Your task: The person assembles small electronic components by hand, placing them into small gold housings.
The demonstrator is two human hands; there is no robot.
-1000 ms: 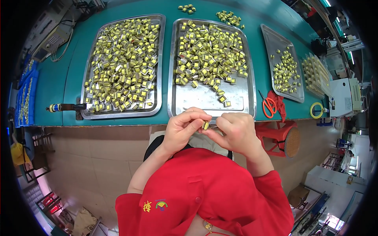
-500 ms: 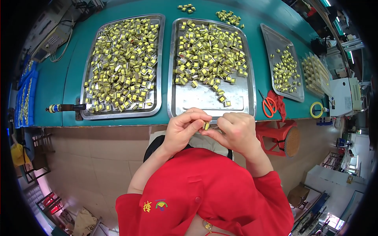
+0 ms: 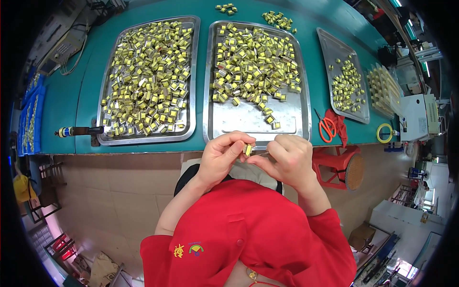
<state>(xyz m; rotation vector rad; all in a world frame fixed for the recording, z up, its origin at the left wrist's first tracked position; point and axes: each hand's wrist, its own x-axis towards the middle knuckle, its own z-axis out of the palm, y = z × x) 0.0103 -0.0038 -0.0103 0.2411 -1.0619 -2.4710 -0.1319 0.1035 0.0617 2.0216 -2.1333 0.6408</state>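
Observation:
My left hand (image 3: 219,157) pinches a small yellow-taped transformer (image 3: 248,149) between thumb and fingertips, just off the table's front edge. Beside it my right hand (image 3: 290,159) is closed, its fingers curled in and its thumb reaching toward the transformer. Whether that hand holds anything is hidden by its own fingers. Behind both hands lies a metal tray (image 3: 239,125) with a heap of similar transformers (image 3: 258,67) over its far and middle part. A second metal tray (image 3: 148,140) to the left is heaped with more of them.
A smaller tray (image 3: 338,44) of transformers stands at the right, beside a clear plastic tray (image 3: 382,91) of parts. Orange-handled scissors (image 3: 327,129) lie by a red cloth (image 3: 338,126). Loose transformers (image 3: 278,21) sit at the back. A red stool (image 3: 334,167) stands under the table's right side.
The transformer has tilted and shows more of itself in my left fingertips. My right hand has drawn slightly away from it, so the gap between the hands is wider.

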